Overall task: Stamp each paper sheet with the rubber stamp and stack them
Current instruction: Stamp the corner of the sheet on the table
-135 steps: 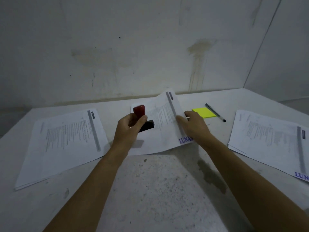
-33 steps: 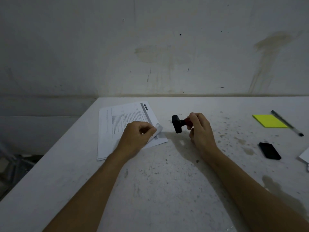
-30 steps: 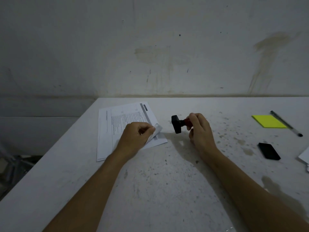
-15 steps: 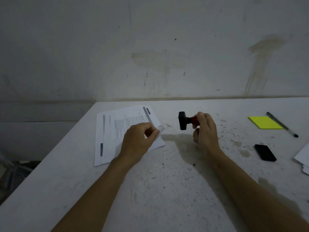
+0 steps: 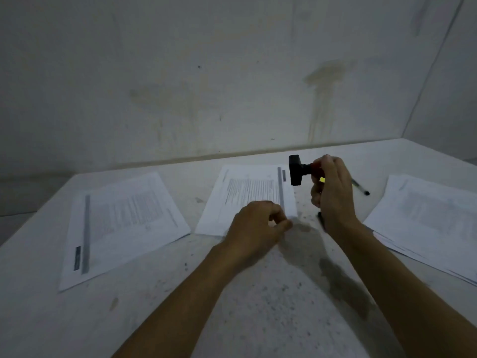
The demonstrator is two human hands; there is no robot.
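Above the sheet (image 5: 247,195), fingers (image 5: 325,166) hold stamp (image 5: 296,169).

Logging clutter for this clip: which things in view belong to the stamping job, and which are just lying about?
In the job:
rubber stamp, in right hand
middle sheet, under left hand
left stack
right stack

Lying about:
pen
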